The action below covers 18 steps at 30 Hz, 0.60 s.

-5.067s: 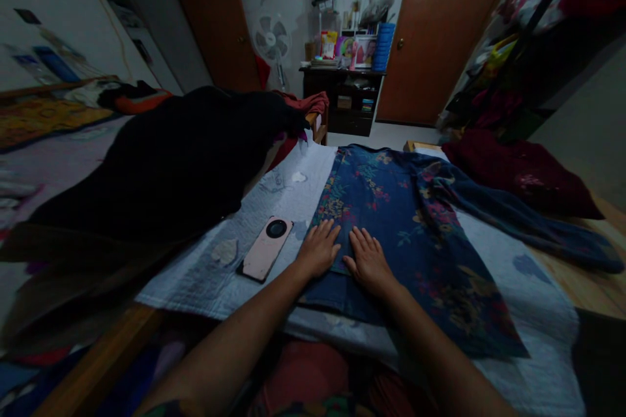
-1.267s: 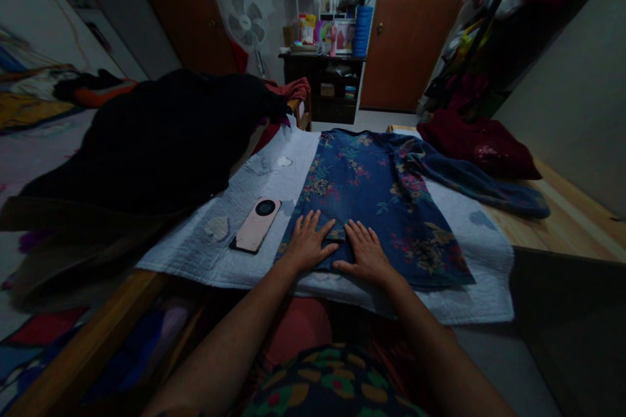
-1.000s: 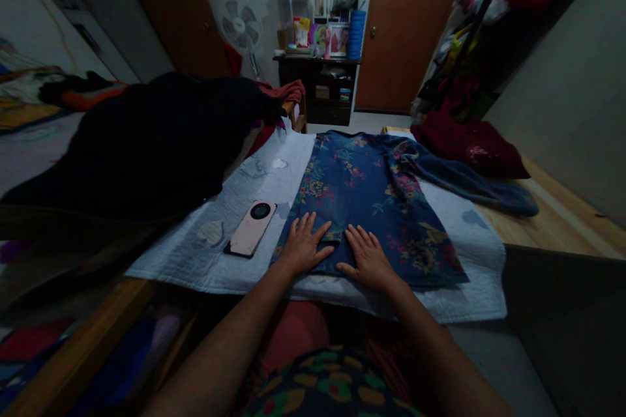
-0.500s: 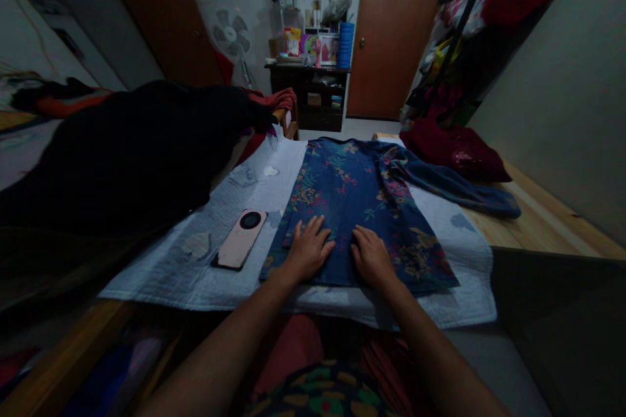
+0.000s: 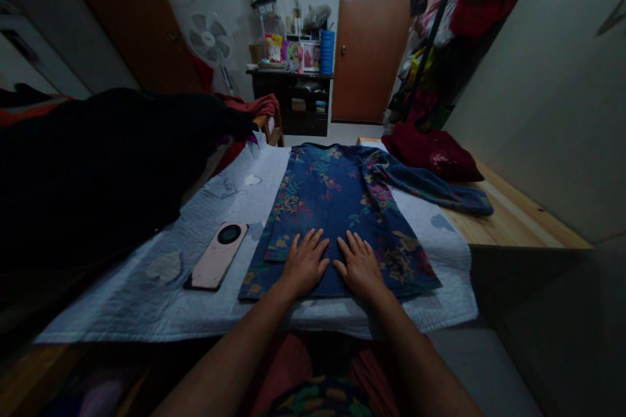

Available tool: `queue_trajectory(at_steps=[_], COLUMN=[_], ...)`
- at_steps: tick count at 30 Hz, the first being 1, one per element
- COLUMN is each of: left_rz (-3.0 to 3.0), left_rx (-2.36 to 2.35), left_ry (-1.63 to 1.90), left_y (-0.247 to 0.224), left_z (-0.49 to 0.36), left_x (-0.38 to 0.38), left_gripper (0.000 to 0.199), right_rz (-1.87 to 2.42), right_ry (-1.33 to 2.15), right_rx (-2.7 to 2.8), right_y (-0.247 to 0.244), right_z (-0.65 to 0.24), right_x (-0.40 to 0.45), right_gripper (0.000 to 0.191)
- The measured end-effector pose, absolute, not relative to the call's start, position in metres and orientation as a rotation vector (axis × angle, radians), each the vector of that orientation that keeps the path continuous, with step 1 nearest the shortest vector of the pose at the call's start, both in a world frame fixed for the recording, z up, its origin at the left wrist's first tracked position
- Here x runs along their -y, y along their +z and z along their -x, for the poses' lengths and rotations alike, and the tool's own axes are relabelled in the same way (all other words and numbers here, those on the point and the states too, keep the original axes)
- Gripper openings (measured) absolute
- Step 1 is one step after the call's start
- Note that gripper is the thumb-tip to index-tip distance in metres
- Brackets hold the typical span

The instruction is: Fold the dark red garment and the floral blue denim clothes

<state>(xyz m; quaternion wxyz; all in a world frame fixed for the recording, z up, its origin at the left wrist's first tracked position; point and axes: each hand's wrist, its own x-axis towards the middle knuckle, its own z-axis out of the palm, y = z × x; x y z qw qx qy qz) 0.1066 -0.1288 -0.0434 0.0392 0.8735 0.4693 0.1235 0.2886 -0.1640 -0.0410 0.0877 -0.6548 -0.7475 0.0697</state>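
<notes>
A dark blue floral garment (image 5: 337, 208) lies spread on a pale quilted cloth (image 5: 210, 313). Its left side is folded inward, while one sleeve (image 5: 435, 189) stretches out to the right over the wooden surface. My left hand (image 5: 306, 264) rests flat on the lower part of the garment, fingers spread, holding nothing. Just to its right, my right hand (image 5: 359, 266) also lies flat on the fabric with its fingers apart. A pink phone (image 5: 218, 257) with a round black camera ring lies on the cloth left of the garment.
A large black cloth pile (image 5: 98, 169) covers the left. Dark red folded clothing (image 5: 433, 153) sits on the wooden surface (image 5: 518, 215) at the right. Farther back stand a fan (image 5: 209, 39), a dark shelf (image 5: 293, 104) and a brown door (image 5: 369, 39).
The camera view has shifted, so the scene sits further left. My right hand's fingers have spread wider and point more straight ahead; both hands remain on the garment.
</notes>
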Motion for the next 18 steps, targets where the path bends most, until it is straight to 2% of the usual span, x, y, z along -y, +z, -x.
queue_trajectory(at_steps=[10, 15, 18], left_rz=[-2.677, -2.633, -2.685], left_rx=[-1.449, -1.472, -1.393], left_ry=[0.332, 0.208, 0.249], left_y=[-0.038, -0.027, -0.024], left_z=[-0.108, -0.121, -0.137], left_x=[0.13, 0.128, 0.126], left_gripper=[0.044, 0.043, 0.041], right_rz=[2.03, 1.956, 1.887], right_ry=[0.174, 0.208, 0.237], right_rx=[2.106, 2.04, 2.042], right_y=[-0.041, -0.039, -0.042], right_z=[-0.298, -0.298, -0.297], right_x=[0.176, 0.171, 0.166], right_gripper=[0.063, 0.048, 0.047])
